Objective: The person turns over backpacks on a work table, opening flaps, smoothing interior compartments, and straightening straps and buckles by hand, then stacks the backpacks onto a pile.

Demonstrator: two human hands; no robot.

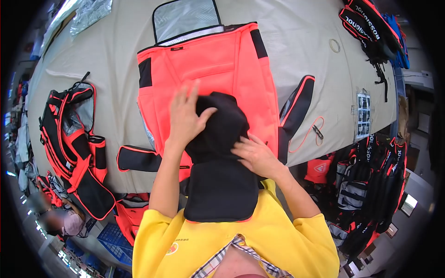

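A coral-red bag (pixel 204 65) with black side patches lies spread on the pale cloth-covered table in front of me. Over its lower part is a bunched black fabric piece (pixel 222 125), and a flat black flap (pixel 221 190) hangs toward my yellow shirt. My left hand (pixel 185 113) is at the left edge of the black fabric, fingers spread and pointing up, slightly blurred. On the right edge of that fabric rests my right hand (pixel 255 155), its fingers apart and lying flat. Black side flaps with red trim stick out at both sides of the bag.
Another black and red bag (pixel 74 134) lies at the left. An orange cord (pixel 308 136), a tape ring (pixel 334 45) and a clear sheet (pixel 363 114) are on the right. More bags (pixel 371 180) hang beyond the right edge. A person (pixel 65 220) is at the lower left.
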